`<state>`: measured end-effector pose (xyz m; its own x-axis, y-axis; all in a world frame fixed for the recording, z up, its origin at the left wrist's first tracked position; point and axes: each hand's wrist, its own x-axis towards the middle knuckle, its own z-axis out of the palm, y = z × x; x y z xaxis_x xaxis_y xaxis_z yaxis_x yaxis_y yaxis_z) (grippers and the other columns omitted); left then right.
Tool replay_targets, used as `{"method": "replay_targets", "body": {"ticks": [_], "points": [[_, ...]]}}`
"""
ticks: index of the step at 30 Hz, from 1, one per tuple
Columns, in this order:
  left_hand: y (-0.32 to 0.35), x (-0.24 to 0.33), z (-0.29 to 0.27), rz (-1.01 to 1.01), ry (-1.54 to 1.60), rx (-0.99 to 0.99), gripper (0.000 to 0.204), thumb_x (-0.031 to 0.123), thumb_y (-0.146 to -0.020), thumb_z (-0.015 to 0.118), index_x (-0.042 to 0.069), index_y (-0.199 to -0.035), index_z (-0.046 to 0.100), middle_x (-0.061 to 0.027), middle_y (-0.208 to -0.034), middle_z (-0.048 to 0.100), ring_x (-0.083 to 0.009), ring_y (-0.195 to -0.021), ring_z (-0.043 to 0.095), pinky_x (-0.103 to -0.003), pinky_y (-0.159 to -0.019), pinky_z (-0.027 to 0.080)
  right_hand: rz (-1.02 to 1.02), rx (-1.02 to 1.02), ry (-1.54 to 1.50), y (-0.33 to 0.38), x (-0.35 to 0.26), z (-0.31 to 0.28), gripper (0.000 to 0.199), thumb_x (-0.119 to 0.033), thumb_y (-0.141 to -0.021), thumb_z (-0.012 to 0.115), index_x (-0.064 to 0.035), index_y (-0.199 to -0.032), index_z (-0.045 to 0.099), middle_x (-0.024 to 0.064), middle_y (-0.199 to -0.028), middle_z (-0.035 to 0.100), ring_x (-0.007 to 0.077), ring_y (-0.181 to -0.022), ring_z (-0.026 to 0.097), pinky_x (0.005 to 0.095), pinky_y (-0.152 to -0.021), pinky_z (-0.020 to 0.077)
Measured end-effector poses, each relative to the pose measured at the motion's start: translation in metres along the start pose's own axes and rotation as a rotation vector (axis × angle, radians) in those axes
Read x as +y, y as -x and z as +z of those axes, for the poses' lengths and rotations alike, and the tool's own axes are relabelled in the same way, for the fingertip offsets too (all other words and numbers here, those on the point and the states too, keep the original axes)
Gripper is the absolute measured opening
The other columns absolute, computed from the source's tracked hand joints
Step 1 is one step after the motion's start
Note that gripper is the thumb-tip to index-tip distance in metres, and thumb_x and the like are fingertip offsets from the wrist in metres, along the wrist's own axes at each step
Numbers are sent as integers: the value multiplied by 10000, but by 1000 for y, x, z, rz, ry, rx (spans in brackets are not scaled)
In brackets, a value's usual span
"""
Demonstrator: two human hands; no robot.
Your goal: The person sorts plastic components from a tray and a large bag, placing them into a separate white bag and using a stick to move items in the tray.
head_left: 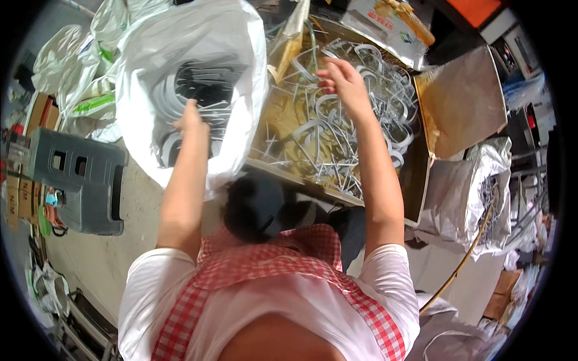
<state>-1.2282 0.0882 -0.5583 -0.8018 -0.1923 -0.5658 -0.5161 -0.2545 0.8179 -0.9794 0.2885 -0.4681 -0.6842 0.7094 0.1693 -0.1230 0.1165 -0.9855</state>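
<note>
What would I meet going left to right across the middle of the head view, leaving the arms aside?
Dark grey plastic stool → large open white sack holding curved grey pieces → open brown cardboard box with loose, tangled curved pale grey pieces → smaller, crumpled white sack on the right.

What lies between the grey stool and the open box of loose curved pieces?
In the head view, a strip of floor, then the open white sack with the left hand inside its mouth, lie between stool and box.
</note>
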Motion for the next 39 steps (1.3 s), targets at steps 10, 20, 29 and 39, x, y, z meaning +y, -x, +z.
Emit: {"method": "replay_targets", "body": {"ticks": [10,20,29,39], "points": [[189,-26,-53,1181,78,-1209,318,-1,-804,489,-11,-1122,486,-147,-1055,535,-205,-926,520,-328,-815,428,694,-21,271,106,210,-124,215,-190,-831,600,-19,-946,541,36,-730,563,92,-548,491,225,-455,391],[159,-184,44,108,-328,-1214,241,-5,-817,520,-32,-1057,528,-73,-971,596,-125,-858,564,-241,-732,465,380,-26,740,97,283,-48,868,-347,-500,817,-52,-1214,422,131,-1107,550,277,-1020,536,371,-891,407],[135,-195,83,-21,-364,-1107,262,1,-789,506,-9,-1047,552,-93,-962,608,-129,-873,569,-228,-719,457,233,-99,692,98,307,-51,836,-90,-588,698,-23,-1309,281,184,-1054,552,311,-929,565,363,-849,433],[138,-169,80,983,-1403,-1419,815,74,-674,677,149,-1365,252,-99,-1440,188,-330,-1345,38,-549,-1070,114,731,-226,246,68,107,-139,457,84,-726,584,-69,-1141,465,4,-947,553,89,-821,531,226,-699,438]]}}
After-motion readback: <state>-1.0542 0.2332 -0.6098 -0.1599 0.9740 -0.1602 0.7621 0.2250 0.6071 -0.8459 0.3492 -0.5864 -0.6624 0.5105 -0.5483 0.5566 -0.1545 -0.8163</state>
